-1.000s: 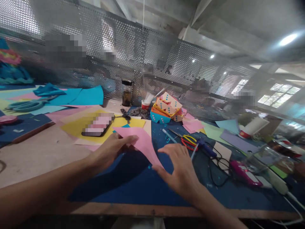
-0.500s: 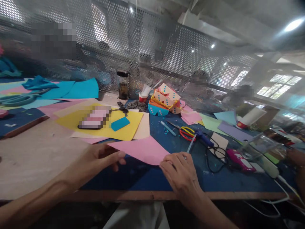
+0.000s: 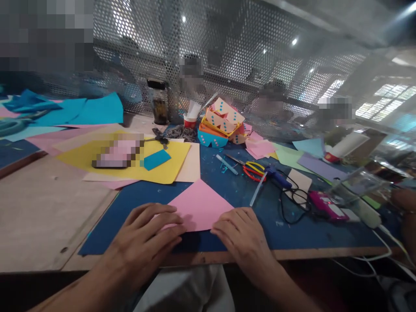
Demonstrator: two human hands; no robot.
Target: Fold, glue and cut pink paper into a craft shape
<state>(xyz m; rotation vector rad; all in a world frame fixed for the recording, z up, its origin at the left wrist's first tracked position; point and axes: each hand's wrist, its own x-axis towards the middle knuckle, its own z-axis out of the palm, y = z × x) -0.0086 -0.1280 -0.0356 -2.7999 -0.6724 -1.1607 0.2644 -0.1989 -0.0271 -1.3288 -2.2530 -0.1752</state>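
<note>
Turquoise sheets (image 3: 104, 109), several: lay beyond the pink sheet (image 3: 201, 203), far to its left. Phone (image 3: 118, 154), one, screen blurred: rested on a yellow sheet (image 3: 162, 176), behind and left of the pink sheet. Left hand (image 3: 146, 234), bare: palm down, fingers loosely bent and slightly parted, laid over the pink sheet's left part. Blue rectangle (image 3: 157, 160), one: on the yellow sheet, behind the pink sheet to the left. Jar (image 3: 158, 104), dark-lidded: stood well behind the pink sheet. Pink sheet, one, with a corner pointing away from the person: lay on the blue work surface (image 3: 107, 234), near its front edge, between both hands. Paper cut-outs (image 3: 224, 121), stacked, dotted: behind the pink sheet, slightly right. Right hand (image 3: 243, 232), bare: fingers curled together at the pink sheet's right corner; whether they pinched it could not be told. Scissors (image 3: 255, 170), red-and-yellow handles: right of the pink sheet and behind it. Glue gun (image 3: 277, 177), blue, black-corded: just beyond those scissors, farther right of the pink sheet.
</note>
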